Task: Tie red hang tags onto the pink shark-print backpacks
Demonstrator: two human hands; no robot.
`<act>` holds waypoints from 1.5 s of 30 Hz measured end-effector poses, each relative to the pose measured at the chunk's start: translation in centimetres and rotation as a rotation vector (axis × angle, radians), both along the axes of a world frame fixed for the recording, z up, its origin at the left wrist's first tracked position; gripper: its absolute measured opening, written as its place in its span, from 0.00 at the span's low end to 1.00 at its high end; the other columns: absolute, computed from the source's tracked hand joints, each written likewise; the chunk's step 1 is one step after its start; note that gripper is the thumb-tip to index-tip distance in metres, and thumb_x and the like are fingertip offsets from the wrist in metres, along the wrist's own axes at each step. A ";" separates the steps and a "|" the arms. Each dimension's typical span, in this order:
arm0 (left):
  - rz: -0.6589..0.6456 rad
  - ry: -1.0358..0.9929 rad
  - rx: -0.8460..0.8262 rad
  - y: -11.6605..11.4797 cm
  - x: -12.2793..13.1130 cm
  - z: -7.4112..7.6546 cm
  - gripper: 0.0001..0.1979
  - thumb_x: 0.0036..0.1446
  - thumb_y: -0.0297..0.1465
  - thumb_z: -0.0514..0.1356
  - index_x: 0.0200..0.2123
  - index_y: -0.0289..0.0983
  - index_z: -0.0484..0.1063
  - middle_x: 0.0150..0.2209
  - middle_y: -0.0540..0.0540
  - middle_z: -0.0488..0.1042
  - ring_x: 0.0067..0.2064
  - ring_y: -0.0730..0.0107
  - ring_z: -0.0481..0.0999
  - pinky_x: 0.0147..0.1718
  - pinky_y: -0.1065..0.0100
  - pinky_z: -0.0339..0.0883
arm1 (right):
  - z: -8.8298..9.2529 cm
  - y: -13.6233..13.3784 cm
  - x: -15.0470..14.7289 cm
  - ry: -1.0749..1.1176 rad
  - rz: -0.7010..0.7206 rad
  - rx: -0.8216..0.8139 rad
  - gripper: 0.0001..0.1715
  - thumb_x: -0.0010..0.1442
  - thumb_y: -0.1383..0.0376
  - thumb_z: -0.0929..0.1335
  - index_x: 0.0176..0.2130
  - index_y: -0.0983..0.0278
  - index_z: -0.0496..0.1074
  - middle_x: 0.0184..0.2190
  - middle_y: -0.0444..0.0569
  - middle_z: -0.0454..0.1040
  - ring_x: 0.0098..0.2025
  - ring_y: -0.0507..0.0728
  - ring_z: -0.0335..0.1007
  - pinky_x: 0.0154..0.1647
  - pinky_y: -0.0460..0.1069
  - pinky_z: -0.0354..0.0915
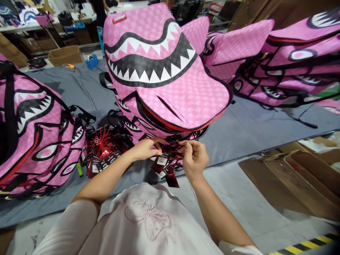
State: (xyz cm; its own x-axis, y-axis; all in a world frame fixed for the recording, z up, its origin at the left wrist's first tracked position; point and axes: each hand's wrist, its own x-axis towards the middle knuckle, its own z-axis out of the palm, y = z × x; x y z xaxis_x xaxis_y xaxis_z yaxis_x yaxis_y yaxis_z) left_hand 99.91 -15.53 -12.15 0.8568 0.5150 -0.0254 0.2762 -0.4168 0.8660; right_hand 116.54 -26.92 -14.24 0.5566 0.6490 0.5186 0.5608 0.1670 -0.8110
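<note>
My left hand (145,148): grip pinched together on a thin red string (170,143) at the lower edge of the backpack before me. My right hand (193,157): fingertips closed on the same string, just beside the left, the two hands nearly touching. Hang tags (162,163): dark cards with white labels, dangling just below my hands against the backpack's underside. Pink shark-mouth backpack (159,71): checkered pink, toothed black-and-white grin across the front, red-lined zip opening gaping toward me, standing on the grey cloth (239,127) spread over the floor. Loose pile of spare hang tags (102,159): left of my hands on the cloth, red strings (101,141) bristling up from it. Small yellow-green marker (79,169): beside that pile. Further matching pink backpacks: one group at far left (34,134), another lying at upper right (278,60). Flattened cardboard (289,180): right, on bare floor. Cardboard box (65,55): far back left.
</note>
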 end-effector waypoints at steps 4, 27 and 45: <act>0.008 -0.189 -0.099 -0.5 -1.5 -1.3 0.29 0.51 0.28 0.65 0.57 0.37 0.65 0.41 0.46 0.76 0.43 0.67 0.75 0.45 0.67 0.68 | 0.3 0.0 -0.6 0.082 -0.008 0.095 0.08 0.67 0.61 0.63 0.42 0.63 0.67 0.35 0.48 0.77 0.24 0.50 0.72 0.25 0.46 0.67; 0.415 -0.585 0.262 -3.0 0.8 -2.0 0.08 0.59 0.34 0.61 0.34 0.38 0.79 0.34 0.45 0.80 0.33 0.71 0.76 0.36 0.68 0.70 | 2.7 1.8 2.0 -0.415 0.610 -0.041 0.16 0.66 0.69 0.58 0.43 0.61 0.73 0.30 0.47 0.73 0.24 0.50 0.69 0.25 0.45 0.67; 0.288 -0.348 0.370 -2.3 0.6 -1.0 0.11 0.62 0.36 0.58 0.35 0.38 0.79 0.31 0.47 0.80 0.31 0.73 0.76 0.34 0.73 0.68 | 5.5 1.9 2.8 -0.563 0.732 -0.245 0.11 0.67 0.67 0.61 0.40 0.62 0.72 0.33 0.48 0.76 0.33 0.52 0.73 0.34 0.46 0.67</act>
